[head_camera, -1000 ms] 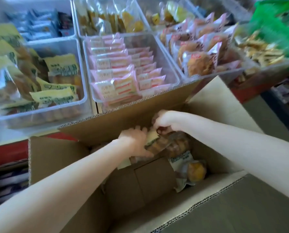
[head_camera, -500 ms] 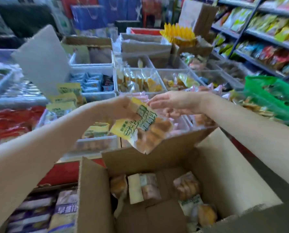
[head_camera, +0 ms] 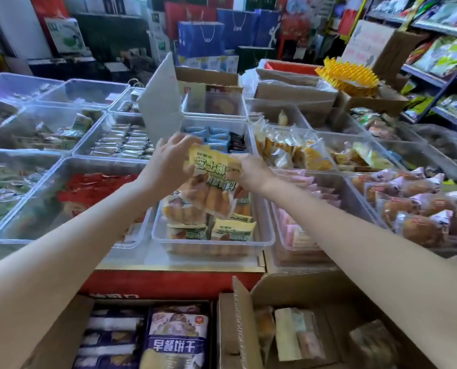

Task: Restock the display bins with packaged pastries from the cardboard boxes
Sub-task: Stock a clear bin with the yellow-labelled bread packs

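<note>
I see both hands raised over the display surface, sharing one yellow-labelled pastry pack. My left hand holds its upper left corner, fingers curled behind the wrapper. My right hand grips the right edge, fingers wrapped round it. The pack hangs tilted, label end up, golden pastries showing through the clear lower part. It is directly above the clear bin in the front row, which already holds several matching yellow-labelled packs. Just right of that bin stands a bin of pink packs; just left, a bin of red packs. Below, at the near edge, an open cardboard box contains a few remaining pastry packs. A second box to its left holds purple biscuit packs.
</note>
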Motion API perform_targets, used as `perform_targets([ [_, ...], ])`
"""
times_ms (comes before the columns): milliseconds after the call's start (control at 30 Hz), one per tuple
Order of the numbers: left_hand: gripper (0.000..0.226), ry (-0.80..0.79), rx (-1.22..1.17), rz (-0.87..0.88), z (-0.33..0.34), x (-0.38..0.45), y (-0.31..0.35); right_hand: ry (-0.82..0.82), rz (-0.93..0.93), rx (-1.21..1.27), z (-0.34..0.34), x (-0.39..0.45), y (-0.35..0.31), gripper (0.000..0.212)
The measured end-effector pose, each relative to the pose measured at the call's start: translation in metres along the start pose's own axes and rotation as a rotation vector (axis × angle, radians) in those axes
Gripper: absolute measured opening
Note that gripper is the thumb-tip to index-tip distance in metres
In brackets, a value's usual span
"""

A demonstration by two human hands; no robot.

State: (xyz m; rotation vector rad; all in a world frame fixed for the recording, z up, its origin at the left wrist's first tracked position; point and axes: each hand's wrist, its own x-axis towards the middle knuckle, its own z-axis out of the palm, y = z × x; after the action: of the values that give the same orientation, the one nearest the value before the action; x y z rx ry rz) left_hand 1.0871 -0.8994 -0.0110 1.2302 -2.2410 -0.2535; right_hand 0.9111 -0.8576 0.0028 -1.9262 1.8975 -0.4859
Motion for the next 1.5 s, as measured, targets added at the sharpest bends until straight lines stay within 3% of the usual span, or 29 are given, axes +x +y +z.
perform_targets([
  [100, 0.064, -0.212, -0.051, -0.073, 0.014, -0.021, -0.059, -0.128, 0.027, 0.075, 0.040, 0.030, -0.004, 0.015],
  [267, 0.078, -0.381, -0.131, -0.167, 0.040, -0.044, -0.098, -0.312, 0.121, -0.093, 0.091, 0.062, -0.002, 0.049],
  [333, 0.079, -0.463, -0.130, -0.168, 0.049, -0.048, -0.104, -0.321, 0.121, -0.153, 0.101, 0.063, 0.000, 0.049],
  [467, 0.077, -0.503, -0.106, -0.183, 0.060, -0.047, -0.111, -0.304, 0.157, -0.006, 0.101, 0.056, 0.002, 0.040],
  [533, 0.079, -0.529, -0.114, -0.206, 0.062, -0.045, -0.115, -0.364, 0.190, 0.074, 0.097, 0.050, 0.003, 0.059],
  [600, 0.088, -0.586, -0.135, -0.231, 0.063, -0.042, -0.119, -0.431, 0.197, 0.002, 0.101, 0.045, 0.003, 0.085],
  [667, 0.096, -0.634, -0.155, -0.257, 0.063, -0.042, -0.123, -0.456, 0.195, -0.107, 0.111, 0.041, 0.003, 0.098],
  [767, 0.096, -0.609, -0.108, -0.236, 0.063, -0.041, -0.124, -0.404, 0.210, -0.119, 0.128, 0.040, -0.001, 0.091],
  [900, 0.095, -0.526, 0.147, -0.138, 0.068, -0.051, -0.124, -0.303, 0.172, -0.146, 0.150, 0.042, 0.001, 0.073],
  [1033, 0.102, -0.515, 0.350, -0.081, 0.068, -0.054, -0.113, -0.335, 0.171, -0.140, 0.157, 0.042, 0.009, 0.064],
  [1167, 0.089, -0.363, 0.237, 0.077, 0.058, -0.045, -0.087, -0.453, 0.167, -0.156, 0.131, 0.044, 0.008, 0.070],
  [1300, 0.052, -0.120, 0.049, 0.244, 0.057, -0.039, -0.040, -0.239, 0.095, -0.001, 0.070, 0.022, 0.011, 0.031],
  [1400, 0.044, -0.112, -0.072, 0.348, 0.061, -0.038, 0.008, -0.221, 0.200, 0.212, 0.020, -0.014, 0.029, 0.019],
  [1500, 0.046, -0.199, -0.117, 0.523, 0.071, -0.044, 0.061, -0.287, 0.289, 0.241, -0.024, -0.064, 0.054, 0.023],
])
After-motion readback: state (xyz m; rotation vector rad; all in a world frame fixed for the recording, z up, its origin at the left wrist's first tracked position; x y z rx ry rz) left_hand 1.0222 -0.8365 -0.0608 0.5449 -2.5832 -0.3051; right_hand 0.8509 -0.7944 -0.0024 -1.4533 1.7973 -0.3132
